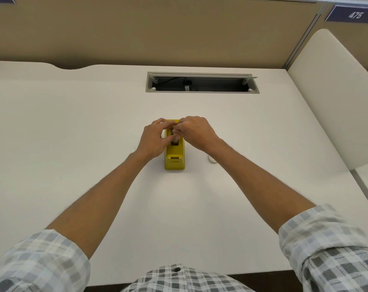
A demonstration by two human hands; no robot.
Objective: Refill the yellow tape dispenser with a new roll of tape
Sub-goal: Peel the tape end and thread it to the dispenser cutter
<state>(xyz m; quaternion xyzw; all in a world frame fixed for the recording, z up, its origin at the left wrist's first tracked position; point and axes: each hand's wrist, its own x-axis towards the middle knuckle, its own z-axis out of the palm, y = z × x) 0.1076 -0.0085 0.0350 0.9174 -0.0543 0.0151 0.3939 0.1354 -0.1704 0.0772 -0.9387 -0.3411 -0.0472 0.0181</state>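
The yellow tape dispenser (174, 160) stands in the middle of the white desk, with its cutter end toward me. My left hand (153, 140) wraps around the dispenser's left side, fingers curled over its far end. My right hand (194, 131) comes in from the right. Its fingertips are pinched on a small pale tape spool (175, 141) in the dispenser's open well. The hands hide most of the well and the spool. A small white ring-like object (211, 159) lies on the desk to the right of the dispenser, half hidden behind my right forearm.
An open cable slot (202, 83) with a raised lid is set into the white desk (73, 127) beyond the dispenser. A beige partition wall runs along the back, and a white divider panel (330, 98) stands at the right edge.
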